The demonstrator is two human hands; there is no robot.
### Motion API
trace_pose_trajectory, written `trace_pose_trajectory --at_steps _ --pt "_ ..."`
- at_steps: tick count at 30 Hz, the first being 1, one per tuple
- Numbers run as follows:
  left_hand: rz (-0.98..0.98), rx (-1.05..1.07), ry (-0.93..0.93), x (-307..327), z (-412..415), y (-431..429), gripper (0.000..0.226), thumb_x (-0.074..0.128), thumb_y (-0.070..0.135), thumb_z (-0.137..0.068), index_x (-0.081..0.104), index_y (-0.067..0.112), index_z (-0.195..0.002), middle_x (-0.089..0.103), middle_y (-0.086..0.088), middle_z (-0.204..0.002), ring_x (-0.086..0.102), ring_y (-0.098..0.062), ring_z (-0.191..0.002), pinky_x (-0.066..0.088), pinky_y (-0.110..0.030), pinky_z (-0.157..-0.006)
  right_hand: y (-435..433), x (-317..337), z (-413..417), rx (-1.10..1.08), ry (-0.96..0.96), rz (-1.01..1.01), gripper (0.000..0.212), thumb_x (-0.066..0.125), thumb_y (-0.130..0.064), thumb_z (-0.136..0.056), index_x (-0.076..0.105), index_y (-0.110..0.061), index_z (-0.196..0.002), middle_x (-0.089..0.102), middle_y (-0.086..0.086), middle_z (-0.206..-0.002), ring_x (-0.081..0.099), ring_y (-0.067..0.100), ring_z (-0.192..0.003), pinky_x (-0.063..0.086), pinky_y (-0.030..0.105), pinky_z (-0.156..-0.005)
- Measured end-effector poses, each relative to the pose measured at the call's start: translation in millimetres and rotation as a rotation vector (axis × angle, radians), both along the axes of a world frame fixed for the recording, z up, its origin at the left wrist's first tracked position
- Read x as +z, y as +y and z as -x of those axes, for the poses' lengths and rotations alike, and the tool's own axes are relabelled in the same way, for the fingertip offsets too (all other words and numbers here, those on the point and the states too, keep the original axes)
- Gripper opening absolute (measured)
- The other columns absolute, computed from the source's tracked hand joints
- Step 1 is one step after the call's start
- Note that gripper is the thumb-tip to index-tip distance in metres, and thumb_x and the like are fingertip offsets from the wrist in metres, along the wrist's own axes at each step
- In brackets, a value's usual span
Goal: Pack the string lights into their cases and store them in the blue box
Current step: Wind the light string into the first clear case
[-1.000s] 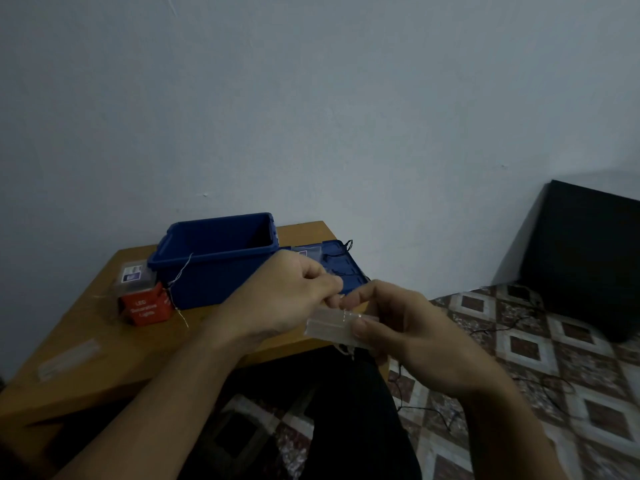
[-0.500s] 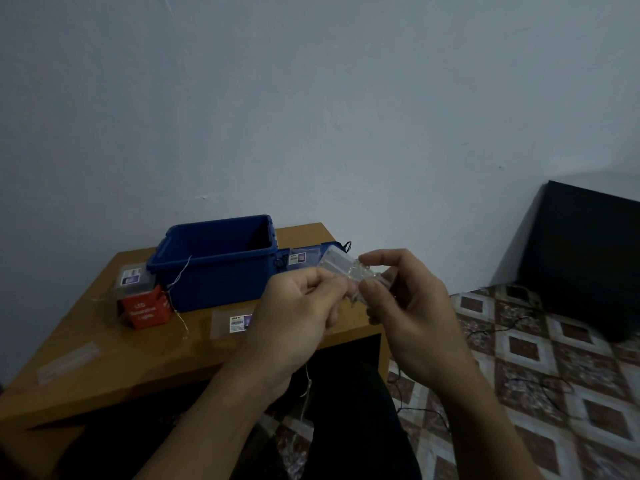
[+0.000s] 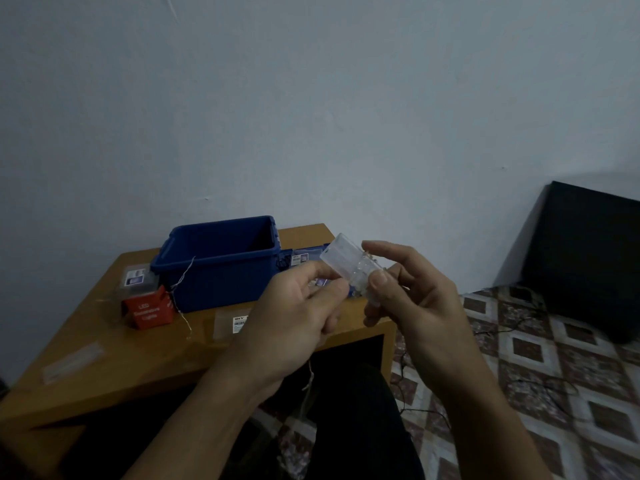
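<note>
While the right hand (image 3: pixel 415 299) pinches the clear case (image 3: pixel 346 265) between thumb and fingers, tilted in the air above the tabletop's (image 3: pixel 138 355) near right corner, the left hand (image 3: pixel 298 306) curls its fingers at the case's lower end. It seems to pinch the lights (image 3: pixel 310 375) there, though what sits between its fingertips is hard to tell. Part of the lights looks bundled inside the case, and a thin tail hangs from under the left hand past the tabletop's near edge. That tail is the main risk: it could catch on the near edge or the lap below, and a tug would pull the packed coil back out. Forcing the wire in could also kink it or pop the case out of so light a hold. A drop here would likely miss the tabletop and land on the tiled floor (image 3: pixel 554 393) among black cords. The blue box (image 3: pixel 221 261) stands open by the far edge, just beyond the hands. A wire (image 3: pixel 183 278) draped over its front rim could snag a case going in. A red carton (image 3: pixel 149 311) sits just left of the box and a flat labelled pack (image 3: pixel 232 323) lies in front, but the way in from above looks free.
</note>
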State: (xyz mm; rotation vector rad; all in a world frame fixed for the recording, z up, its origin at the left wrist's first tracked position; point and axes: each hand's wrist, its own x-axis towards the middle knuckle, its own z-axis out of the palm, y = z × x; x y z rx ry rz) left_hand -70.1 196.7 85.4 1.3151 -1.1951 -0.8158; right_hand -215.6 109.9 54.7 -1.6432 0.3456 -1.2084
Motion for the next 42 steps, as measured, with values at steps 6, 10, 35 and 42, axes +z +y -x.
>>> trace_pose_trajectory --at_steps 6,10,35,42 --pt "-0.010 -0.015 -0.045 -4 -5 -1 0.018 0.053 0.020 -0.102 0.067 0.021 -0.114 0.043 0.003 -0.056 0.034 -0.007 -0.046 0.031 -0.020 -0.044 -2 -2 1 0.049 0.023 -0.064 0.025 0.061 -0.024 -0.094 0.069 -0.024 -0.118 0.059 0.002 -0.076 0.063 0.021 -0.068 0.056 0.038 -0.068" --pt "-0.025 -0.062 0.019 -5 -6 0 0.018 0.052 0.017 -0.102 0.064 0.013 -0.115 0.041 0.001 -0.057 0.034 -0.005 -0.043 0.031 -0.018 -0.043 -5 -2 2 0.088 0.017 -0.112 0.023 0.062 -0.026 -0.094 0.069 -0.023 -0.115 0.060 0.004 -0.079 0.062 0.023 -0.068 0.054 0.038 -0.068" --pt "-0.044 -0.024 -0.138 -16 -13 -6 0.016 0.055 0.022 -0.101 0.067 0.018 -0.109 0.062 0.003 -0.069 0.058 -0.011 -0.066 0.049 -0.028 -0.072 -9 -1 6 0.076 -0.059 -0.191 0.020 0.064 -0.025 -0.094 0.071 -0.019 -0.112 0.058 0.025 -0.090 0.057 0.026 -0.068 0.051 0.039 -0.066" --pt "-0.094 0.059 -0.118 -25 -11 -9 0.020 0.057 0.027 -0.100 0.071 0.018 -0.091 0.063 0.005 -0.072 0.057 -0.012 -0.069 0.045 -0.032 -0.062 -9 -3 7 0.097 -0.047 -0.215 0.025 0.063 -0.025 -0.091 0.071 -0.018 -0.113 0.059 0.017 -0.089 0.057 0.025 -0.069 0.050 0.041 -0.067"
